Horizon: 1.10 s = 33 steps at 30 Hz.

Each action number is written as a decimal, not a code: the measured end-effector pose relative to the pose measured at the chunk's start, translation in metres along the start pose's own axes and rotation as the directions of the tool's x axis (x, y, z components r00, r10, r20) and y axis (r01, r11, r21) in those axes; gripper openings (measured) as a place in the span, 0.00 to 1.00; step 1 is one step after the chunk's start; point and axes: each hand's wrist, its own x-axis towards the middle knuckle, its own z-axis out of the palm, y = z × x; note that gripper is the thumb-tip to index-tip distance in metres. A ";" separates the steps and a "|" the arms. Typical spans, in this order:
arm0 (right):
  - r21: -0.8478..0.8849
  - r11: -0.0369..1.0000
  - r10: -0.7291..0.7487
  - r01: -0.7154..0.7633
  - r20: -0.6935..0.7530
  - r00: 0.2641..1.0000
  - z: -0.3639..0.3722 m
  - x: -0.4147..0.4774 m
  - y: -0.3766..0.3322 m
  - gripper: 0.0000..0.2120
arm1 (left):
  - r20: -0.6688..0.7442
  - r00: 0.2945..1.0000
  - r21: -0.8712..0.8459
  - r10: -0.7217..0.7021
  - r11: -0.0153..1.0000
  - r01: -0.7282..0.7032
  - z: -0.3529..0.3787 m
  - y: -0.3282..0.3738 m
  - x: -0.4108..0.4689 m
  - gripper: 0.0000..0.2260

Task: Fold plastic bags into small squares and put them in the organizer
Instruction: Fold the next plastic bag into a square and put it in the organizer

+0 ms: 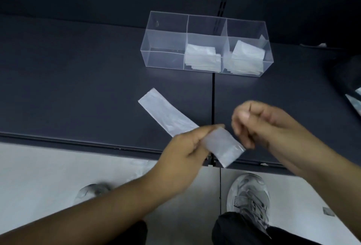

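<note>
A translucent plastic bag, folded into a long strip, lies slantwise on the dark shelf. Its near end is bent up over the shelf's front edge, and my left hand pinches it there between thumb and fingers. My right hand hovers just right of that end, blurred, fingers curled and holding nothing. A clear three-compartment organizer stands farther back; its middle and right compartments hold stacks of folded bags, the left one holds none.
A dark object with more plastic beside it sits at the shelf's right edge. A seam splits the shelf. Below the front edge are the pale floor and my shoes.
</note>
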 end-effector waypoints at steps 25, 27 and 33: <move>-0.198 0.932 0.267 -0.304 -0.190 0.945 0.020 0.076 0.057 0.08 | -0.343 0.834 0.681 0.432 0.726 -0.096 -0.077 -0.041 0.041 0.11; -0.192 0.925 0.290 -0.327 -0.194 0.937 0.021 0.077 0.053 0.08 | 0.002 0.889 0.771 0.457 0.565 -0.292 -0.048 -0.047 0.023 0.18; 0.024 0.901 0.432 -0.432 -0.115 0.895 0.029 0.067 0.036 0.05 | 0.057 0.932 0.862 0.358 0.453 -0.226 -0.026 -0.062 0.013 0.29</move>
